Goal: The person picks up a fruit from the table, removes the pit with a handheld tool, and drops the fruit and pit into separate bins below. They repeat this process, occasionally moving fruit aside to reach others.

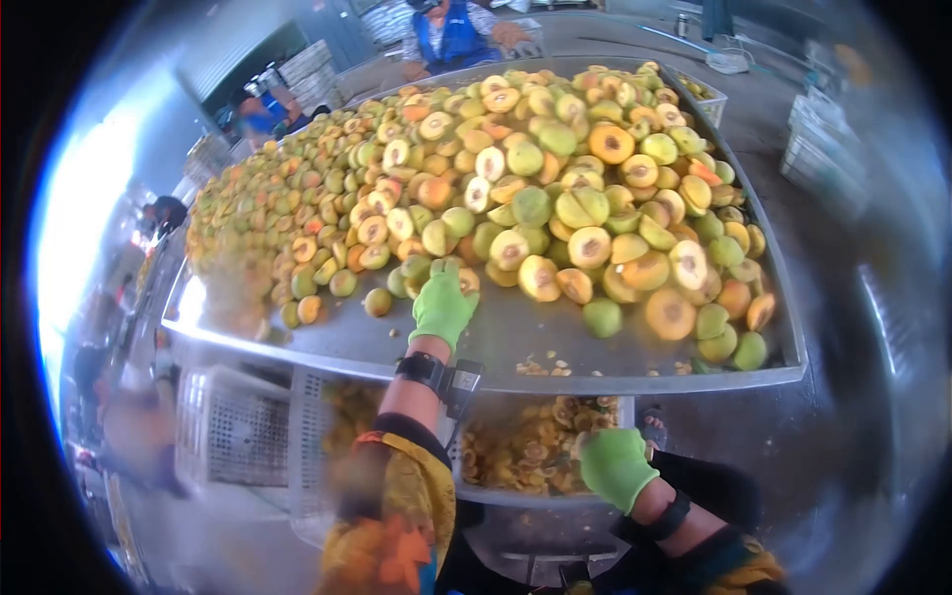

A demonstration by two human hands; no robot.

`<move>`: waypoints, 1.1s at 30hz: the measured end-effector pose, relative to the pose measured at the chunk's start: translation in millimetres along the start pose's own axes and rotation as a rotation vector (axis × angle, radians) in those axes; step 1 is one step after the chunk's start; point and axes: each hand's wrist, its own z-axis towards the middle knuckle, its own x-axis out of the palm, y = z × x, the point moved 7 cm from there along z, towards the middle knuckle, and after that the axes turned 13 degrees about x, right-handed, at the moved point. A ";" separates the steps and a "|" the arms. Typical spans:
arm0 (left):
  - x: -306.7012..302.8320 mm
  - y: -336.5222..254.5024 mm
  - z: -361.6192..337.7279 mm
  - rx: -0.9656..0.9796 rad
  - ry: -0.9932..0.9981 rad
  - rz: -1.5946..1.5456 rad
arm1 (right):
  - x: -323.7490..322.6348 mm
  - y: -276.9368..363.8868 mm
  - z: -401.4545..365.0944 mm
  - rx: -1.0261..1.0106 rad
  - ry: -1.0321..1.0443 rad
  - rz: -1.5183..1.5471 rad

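My left hand (pixel 443 305), in a green glove, reaches over the near edge of a metal table (pixel 436 352) to the front of a big heap of halved and whole peaches (pixel 535 203). Its fingers and thumb are curled around a peach half (pixel 468 282) that shows between them. My right hand (pixel 615 468), gloved the same way, is low at the right rim of a crate (pixel 535 496). Its fingers are closed, and whatever they hold is mostly hidden. Inside that crate lie many cut peach pieces (pixel 526 446).
Small scraps (pixel 543 366) lie along the table's raised near edge. White plastic crates (pixel 238 426) stand below at the left, and more stacked crates (pixel 823 144) at the far right. A person in a blue vest (pixel 456 35) is across the table; other people are at the left.
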 end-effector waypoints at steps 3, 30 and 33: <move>13.2 -8.0 12.9 0.047 -0.104 -0.045 | -29.5 14.7 2.3 -0.145 -0.121 0.170; -33.2 -75.7 -167.0 -0.472 -0.485 -1.716 | -50.2 135.2 -0.7 -0.368 -0.310 0.303; -28.4 -72.7 -169.2 -0.476 -0.436 -1.676 | -29.2 142.9 -13.3 -0.487 -0.884 -0.204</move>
